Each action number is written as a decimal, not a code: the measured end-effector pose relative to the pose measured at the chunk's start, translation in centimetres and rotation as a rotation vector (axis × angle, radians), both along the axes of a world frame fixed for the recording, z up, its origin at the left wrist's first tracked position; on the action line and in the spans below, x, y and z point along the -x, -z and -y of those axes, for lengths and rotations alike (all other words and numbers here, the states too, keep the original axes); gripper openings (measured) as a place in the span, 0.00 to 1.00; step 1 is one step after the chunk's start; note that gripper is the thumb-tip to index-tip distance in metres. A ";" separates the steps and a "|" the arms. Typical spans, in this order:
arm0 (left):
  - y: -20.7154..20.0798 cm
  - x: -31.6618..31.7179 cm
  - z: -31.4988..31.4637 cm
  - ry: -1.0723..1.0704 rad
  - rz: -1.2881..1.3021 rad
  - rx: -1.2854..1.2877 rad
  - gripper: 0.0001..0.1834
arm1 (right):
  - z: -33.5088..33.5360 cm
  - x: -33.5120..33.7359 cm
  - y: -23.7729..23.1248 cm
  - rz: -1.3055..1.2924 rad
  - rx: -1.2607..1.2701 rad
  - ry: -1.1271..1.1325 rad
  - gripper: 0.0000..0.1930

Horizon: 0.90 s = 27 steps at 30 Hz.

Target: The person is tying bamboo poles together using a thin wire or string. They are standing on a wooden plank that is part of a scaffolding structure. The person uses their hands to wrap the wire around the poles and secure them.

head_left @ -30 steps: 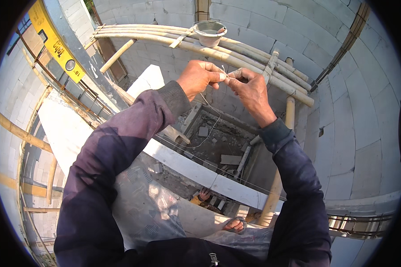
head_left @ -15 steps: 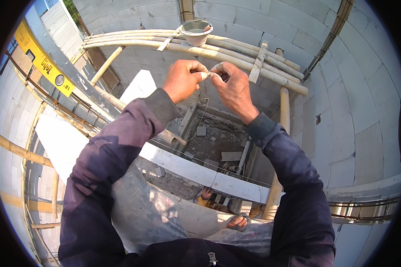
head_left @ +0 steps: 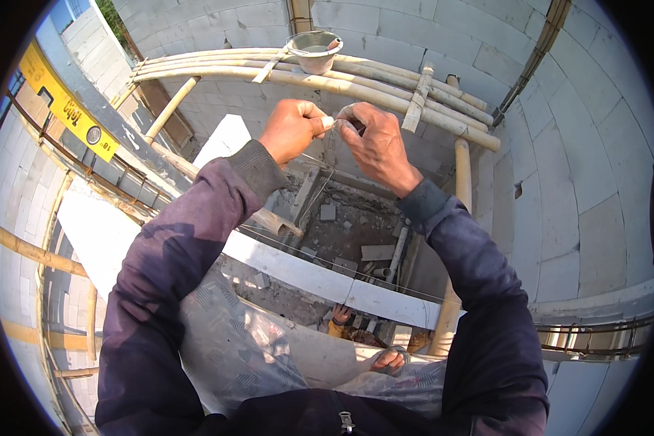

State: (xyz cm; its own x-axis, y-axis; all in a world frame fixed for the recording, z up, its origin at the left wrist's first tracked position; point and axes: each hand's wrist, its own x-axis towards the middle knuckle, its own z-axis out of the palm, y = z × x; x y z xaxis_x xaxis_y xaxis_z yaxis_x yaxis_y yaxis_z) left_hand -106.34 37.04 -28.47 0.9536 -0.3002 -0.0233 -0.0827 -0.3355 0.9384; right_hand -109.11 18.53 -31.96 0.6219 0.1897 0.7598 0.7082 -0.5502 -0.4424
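My left hand (head_left: 292,129) and my right hand (head_left: 379,145) are raised in front of me, fingertips almost meeting. Thumb and forefinger of the left are pinched together. The right hand's fingers are curled into a pinch too. Whatever lies between the fingertips is too small to make out. A thin pale string (head_left: 320,190) hangs below the hands; its link to the fingers is not clear. Beyond them, a grey bucket (head_left: 315,58) with a tool handle in it rests on bamboo poles (head_left: 363,89).
A yellow spirit level (head_left: 69,105) stands at the upper left. Below runs a white block wall (head_left: 305,270) above a rubble-strewn pit (head_left: 349,225). Another person's hand (head_left: 341,314) touches that wall from beneath. A sandalled foot (head_left: 390,361) rests nearby. Block walls (head_left: 574,160) rise right.
My right hand has shifted slightly left, and both hands remain pinched close together. The string below them hangs differently. The other person's hand has moved slightly up and right.
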 end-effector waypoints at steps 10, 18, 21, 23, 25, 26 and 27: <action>-0.6 0.0 0.1 0.129 -0.217 0.179 0.06 | 3.0 1.3 -2.5 -0.342 0.130 0.143 0.24; 2.4 -1.0 0.7 0.244 -0.202 0.119 0.10 | 11.4 20.3 -8.5 -0.634 -0.332 -0.456 0.21; 3.6 -1.8 2.6 0.288 -0.254 0.137 0.11 | 13.1 26.9 -10.5 -0.832 -0.390 -0.326 0.22; 4.2 -2.4 4.4 0.251 -0.269 0.096 0.12 | 15.1 30.0 -10.3 -0.841 -0.389 -0.279 0.23; 4.6 -2.7 6.4 0.310 -0.228 0.085 0.15 | 16.9 33.1 -10.4 -0.853 -0.422 -0.192 0.23; 4.7 -3.0 7.7 0.359 -0.267 0.104 0.16 | 17.4 34.7 -10.6 -0.853 -0.458 -0.131 0.23; 5.0 -3.0 8.9 0.323 -0.290 0.083 0.16 | 18.1 36.2 -10.8 -0.859 -0.490 -0.079 0.23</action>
State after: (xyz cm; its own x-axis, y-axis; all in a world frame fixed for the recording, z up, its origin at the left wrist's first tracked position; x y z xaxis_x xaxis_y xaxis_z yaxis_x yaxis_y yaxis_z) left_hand -103.32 28.13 -33.48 0.7680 -0.5942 -0.2392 0.0994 -0.2585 0.9609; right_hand -145.34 0.45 -21.19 0.9973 0.0395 0.0618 0.0666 -0.1344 -0.9887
